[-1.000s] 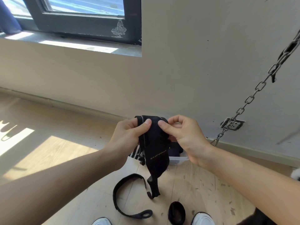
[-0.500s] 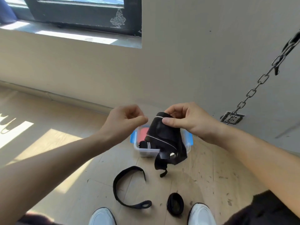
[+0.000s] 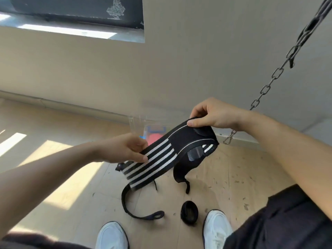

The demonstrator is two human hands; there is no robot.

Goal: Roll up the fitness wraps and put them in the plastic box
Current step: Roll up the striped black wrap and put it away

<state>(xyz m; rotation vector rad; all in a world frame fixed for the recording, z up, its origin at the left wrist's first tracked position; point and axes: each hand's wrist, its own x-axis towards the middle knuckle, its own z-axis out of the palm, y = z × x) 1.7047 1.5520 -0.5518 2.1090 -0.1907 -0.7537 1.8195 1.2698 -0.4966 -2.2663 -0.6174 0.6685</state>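
Note:
A black fitness wrap with white stripes (image 3: 161,159) is stretched between both hands above the floor. My left hand (image 3: 124,148) pinches its striped lower end. My right hand (image 3: 213,116) pinches the plain black upper end, and a black tail hangs down below it. Behind the wrap, the clear plastic box (image 3: 140,123) with blue clips and something red inside stands on the floor by the wall, mostly hidden. A rolled black wrap (image 3: 189,213) lies by my right shoe. A loose black strap (image 3: 133,207) curls on the floor.
A steel chain (image 3: 273,76) hangs slanting from the upper right down to a hook near the skirting. My two white shoes (image 3: 217,229) stand at the bottom edge. A window sill (image 3: 71,33) runs along the wall at upper left. Sunlit patches lie on the wooden floor at left.
The bunched wrap has been pulled out flat between the hands, showing its white stripes. My left hand took hold of the striped end and my right hand rose to the right.

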